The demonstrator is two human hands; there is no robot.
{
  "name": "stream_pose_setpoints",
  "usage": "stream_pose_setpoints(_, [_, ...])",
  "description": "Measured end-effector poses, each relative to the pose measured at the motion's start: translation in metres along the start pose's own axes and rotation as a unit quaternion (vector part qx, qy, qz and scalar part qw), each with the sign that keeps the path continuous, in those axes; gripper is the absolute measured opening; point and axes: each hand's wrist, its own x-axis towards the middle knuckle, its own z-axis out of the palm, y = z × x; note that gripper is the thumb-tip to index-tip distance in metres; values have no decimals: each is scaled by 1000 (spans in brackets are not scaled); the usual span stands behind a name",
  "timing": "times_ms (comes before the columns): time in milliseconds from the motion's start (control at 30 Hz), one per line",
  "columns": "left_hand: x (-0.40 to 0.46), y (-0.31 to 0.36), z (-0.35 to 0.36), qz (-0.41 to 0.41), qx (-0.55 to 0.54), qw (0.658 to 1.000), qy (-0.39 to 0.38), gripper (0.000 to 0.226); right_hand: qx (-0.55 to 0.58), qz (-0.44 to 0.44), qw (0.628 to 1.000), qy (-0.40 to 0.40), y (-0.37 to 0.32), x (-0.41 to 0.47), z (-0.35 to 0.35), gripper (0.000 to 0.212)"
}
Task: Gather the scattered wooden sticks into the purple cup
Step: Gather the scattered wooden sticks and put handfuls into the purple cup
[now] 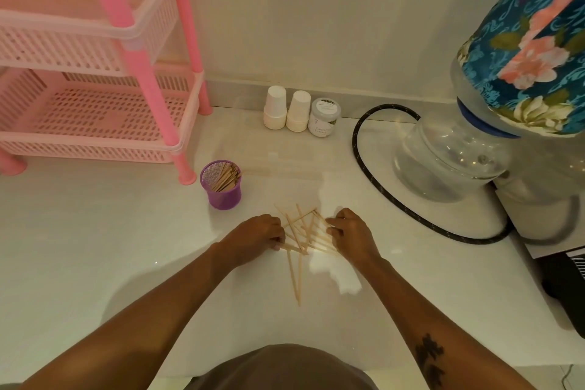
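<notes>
Both hands, left and right, fingers curled, pinch the thin, light, stiff wooden sticks, best bunched mid-length for the purple mesh cup.

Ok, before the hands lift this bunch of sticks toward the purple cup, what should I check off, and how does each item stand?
1. Both hands on the pile: left hand and right hand flank the loose sticks: ok.
2. Firm grip on the sticks: fingers hidden under the knuckles: cannot tell.
3. Sticks aligned in one bundle: they cross at many angles: not ok.
4. All sticks between the hands: two trail toward the person: not ok.
5. Purple cup upright, with room: ok.
6. Path to the cup unobstructed: ok.
</notes>
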Motion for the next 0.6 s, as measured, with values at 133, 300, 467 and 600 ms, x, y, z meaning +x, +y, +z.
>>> stream_pose_setpoints(133, [2, 2, 1, 7, -1, 1000, 3, 14, 3, -8, 1000, -17, -18, 5, 11, 21])
stream_pose_setpoints(300, [3, 2, 3, 18, 5, 999, 50, 13, 22, 15, 999, -46, -31, 10, 22, 20])
stream_pose_setpoints(467, [3, 1, 7, -34, -26, 995, 96, 46, -4, -30, 997, -77, -40, 9, 28, 19])
stream_pose_setpoints(600, [6, -1, 6, -91, -30, 992, 78, 90, -79, -91, 987, -108, -42, 8, 31, 34])
